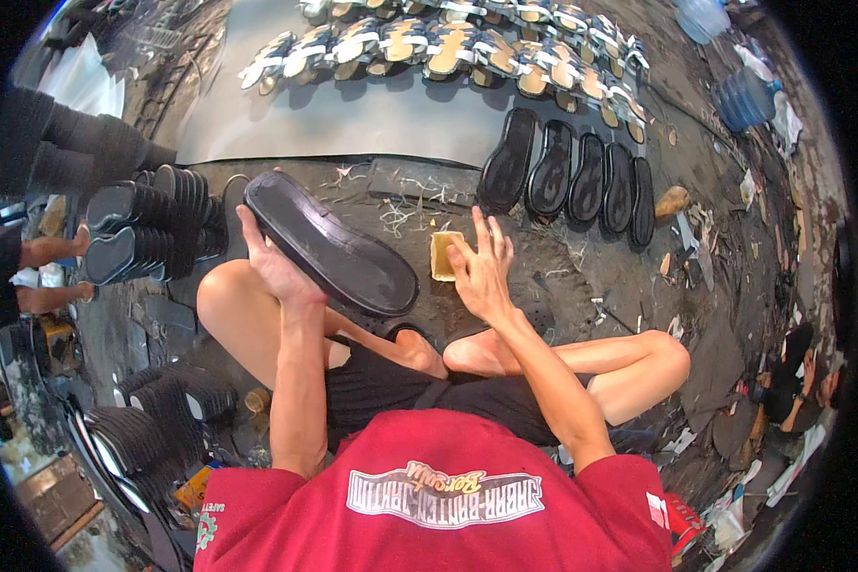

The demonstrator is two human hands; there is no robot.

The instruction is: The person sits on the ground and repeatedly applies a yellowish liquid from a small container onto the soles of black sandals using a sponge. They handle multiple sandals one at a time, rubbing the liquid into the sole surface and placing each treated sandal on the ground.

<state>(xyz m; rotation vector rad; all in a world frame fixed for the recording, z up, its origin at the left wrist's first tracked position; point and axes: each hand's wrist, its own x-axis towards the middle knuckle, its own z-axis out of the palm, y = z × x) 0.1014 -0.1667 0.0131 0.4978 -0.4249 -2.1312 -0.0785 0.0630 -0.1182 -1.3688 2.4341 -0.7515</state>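
left hand (275, 269) grips the black sole (332, 245) near its rim — likely light, flexible rubber; right hand (481, 275) open, fingers spread over a yellow sponge (445, 255).

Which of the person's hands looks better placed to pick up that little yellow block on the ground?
The right hand, probably. Its fingers are spread right beside the yellow block, while the left hand is busy holding up a black shoe sole.

— Where am I looking?
— I'd say a sandal-making workshop: black soles (567, 172) lined up on the dirty floor (562, 267), finished sandals (448, 43) in rows, stacked soles (148, 229) beside me.
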